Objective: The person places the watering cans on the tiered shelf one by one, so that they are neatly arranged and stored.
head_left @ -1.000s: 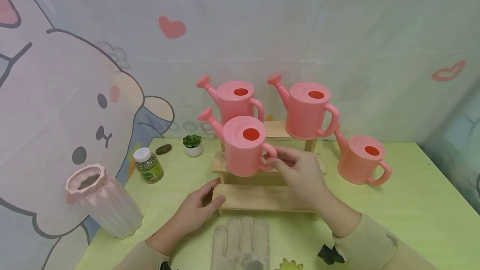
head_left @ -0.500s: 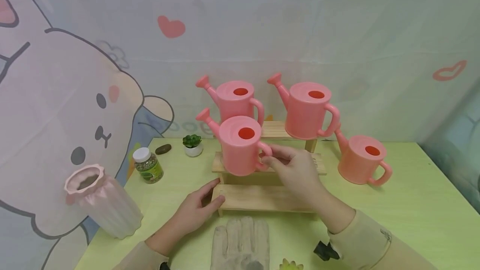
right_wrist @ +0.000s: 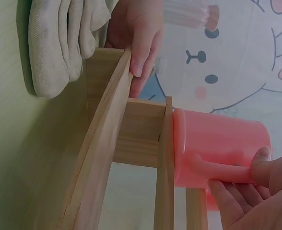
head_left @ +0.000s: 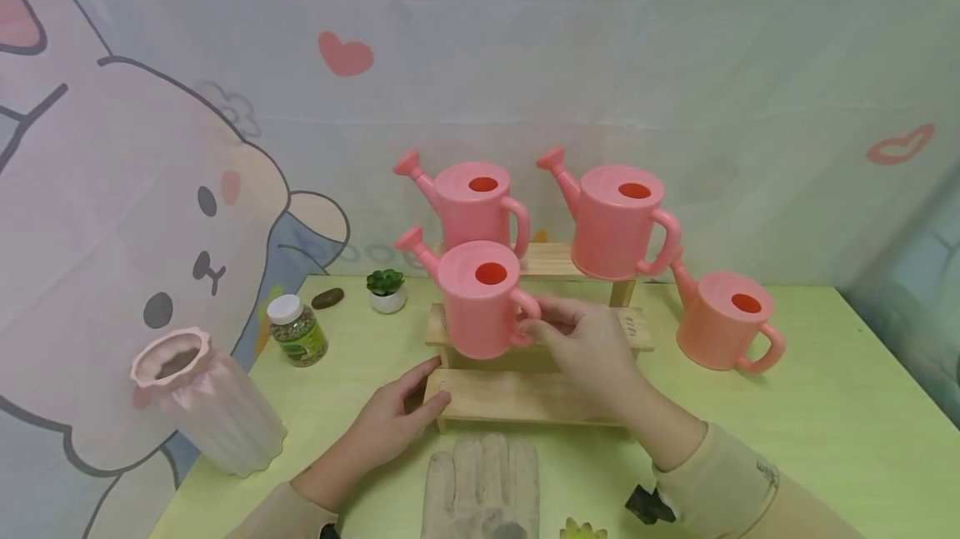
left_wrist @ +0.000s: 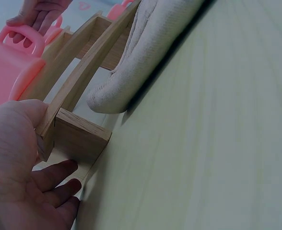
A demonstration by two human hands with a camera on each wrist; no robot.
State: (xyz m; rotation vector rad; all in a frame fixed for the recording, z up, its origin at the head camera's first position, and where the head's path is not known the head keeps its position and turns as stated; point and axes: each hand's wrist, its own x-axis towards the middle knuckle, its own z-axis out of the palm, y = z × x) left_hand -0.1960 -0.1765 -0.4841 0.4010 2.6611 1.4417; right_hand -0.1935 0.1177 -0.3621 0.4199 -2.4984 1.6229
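Observation:
My right hand (head_left: 592, 347) pinches the handle of a pink watering can (head_left: 480, 314) between thumb and fingers. The can is upright at the left end of the middle step of a wooden tiered stand (head_left: 525, 396); in the right wrist view the can's base (right_wrist: 179, 148) is right at the step board. My left hand (head_left: 397, 410) grips the left end of the lowest step, thumb over the board and fingers below it in the left wrist view. On the top step stand two more pink watering cans, a left one (head_left: 472, 202) and a right one (head_left: 615, 227).
Another pink watering can (head_left: 723, 322) stands on the table right of the stand. To the left are a pale pink vase (head_left: 225, 414), a lidded jar (head_left: 300, 335), a dark stone (head_left: 327, 298) and a small potted succulent (head_left: 386, 293). A work glove (head_left: 480, 489) lies in front.
The watering can in my right hand has moved slightly left, then down onto the middle step. My left hand has stayed at the stand's end.

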